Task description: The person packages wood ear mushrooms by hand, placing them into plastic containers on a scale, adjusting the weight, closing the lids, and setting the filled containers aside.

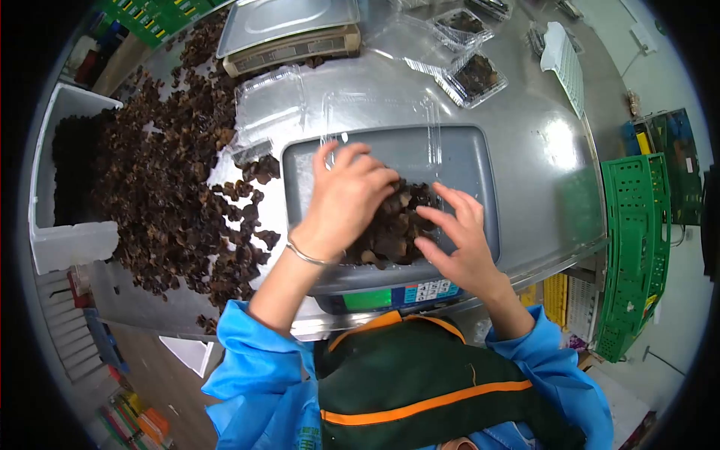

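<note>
Dark brown wood ear mushrooms (pixel 388 232) fill a clear plastic clamshell box, whose raised lid (pixel 382 112) stands away from me. The box rests on the grey tray (pixel 484 161) of a weighing scale with a green display (pixel 367 298). Over the pile's left side is my left hand (pixel 349 195), a bangle on its wrist, with bent fingers apart and no grasped piece visible. From the right, my right hand (pixel 463 240) reaches to the pile with its fingers spread, fingertips at the mushrooms. What lies beneath my left palm is hidden.
Loose mushrooms (pixel 169 180) heap across the metal table's left side, spilling from a white foam box (pixel 75 244). At the back stands another scale (pixel 292 45). Filled clear boxes (pixel 476 75) lie back right. Green crates (pixel 634 247) stand beyond the right edge.
</note>
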`<action>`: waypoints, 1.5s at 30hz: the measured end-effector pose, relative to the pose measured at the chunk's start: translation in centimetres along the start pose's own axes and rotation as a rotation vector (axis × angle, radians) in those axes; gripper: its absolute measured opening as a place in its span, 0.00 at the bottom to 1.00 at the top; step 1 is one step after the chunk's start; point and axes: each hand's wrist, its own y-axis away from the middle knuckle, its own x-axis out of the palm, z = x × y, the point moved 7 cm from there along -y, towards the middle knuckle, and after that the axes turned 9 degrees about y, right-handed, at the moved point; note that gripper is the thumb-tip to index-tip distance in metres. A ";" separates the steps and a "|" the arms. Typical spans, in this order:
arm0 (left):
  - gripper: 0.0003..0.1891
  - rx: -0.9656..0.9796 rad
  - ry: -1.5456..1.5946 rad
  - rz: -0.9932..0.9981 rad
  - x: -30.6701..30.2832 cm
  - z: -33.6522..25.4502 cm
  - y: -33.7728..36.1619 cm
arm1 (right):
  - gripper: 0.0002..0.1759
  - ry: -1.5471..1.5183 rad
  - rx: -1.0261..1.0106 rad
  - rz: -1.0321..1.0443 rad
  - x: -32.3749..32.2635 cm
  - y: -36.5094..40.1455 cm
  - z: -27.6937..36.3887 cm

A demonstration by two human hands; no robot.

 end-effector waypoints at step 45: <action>0.19 -0.706 0.112 -0.700 -9.0 10.3 20.5 | 0.15 0.192 -0.023 0.138 2.6 -3.9 3.0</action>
